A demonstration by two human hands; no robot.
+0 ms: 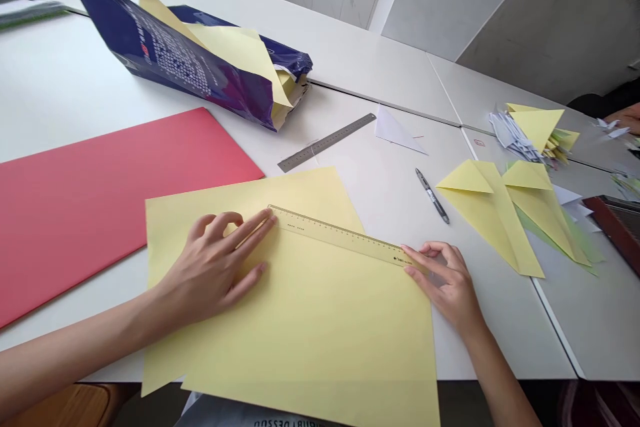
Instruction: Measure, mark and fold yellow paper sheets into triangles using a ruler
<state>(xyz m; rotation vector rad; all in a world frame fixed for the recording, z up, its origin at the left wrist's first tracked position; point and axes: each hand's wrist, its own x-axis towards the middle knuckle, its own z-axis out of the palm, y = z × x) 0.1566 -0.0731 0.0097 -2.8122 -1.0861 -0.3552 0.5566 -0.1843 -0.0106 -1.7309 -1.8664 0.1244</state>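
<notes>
A clear plastic ruler [340,235] lies slantwise across a large sheet of yellow paper [320,333]. My left hand [215,260] rests on the paper with fingers spread, two fingertips pressing on the ruler's left end. At the ruler's right end, my right hand [447,280] has its index finger and thumb closed on the corner. A second yellow sheet [170,213] shows beneath the first at the back and left. The near edge of the paper hangs past the table edge.
A red board [125,180] lies at left. Behind are an opened dark blue plastic package [185,60] with yellow paper and a metal ruler [327,142]. To the right are a pen [433,196], folded yellow papers [490,213] and a dark red box [613,227]. Another person's arm [625,117] shows far right.
</notes>
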